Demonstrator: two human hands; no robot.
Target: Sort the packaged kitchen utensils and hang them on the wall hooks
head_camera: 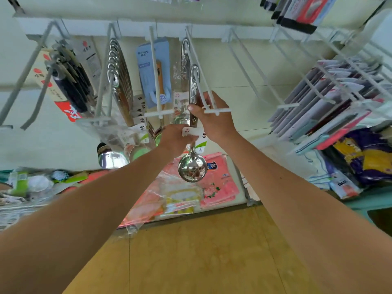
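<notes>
**Q:** What hangs at far left?
**A:** Dark-handled packaged knives (67, 85), on a pale wire hook (35, 54).

**Q:** And at centre?
**A:** The left hand (176, 139), grip curled round the handle of a shiny steel ladle (192, 168) at its white label card (192, 132). The right hand (214, 122) pinches the handle higher up. The ladle's top loop sits over a white double-wire wall hook (222, 111), and its bowl hangs below both hands.

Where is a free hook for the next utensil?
Free: the bare hook between the held ladle and the packets on the right. Crowded: the hooks of knives and hung ladles on the left.
</notes>
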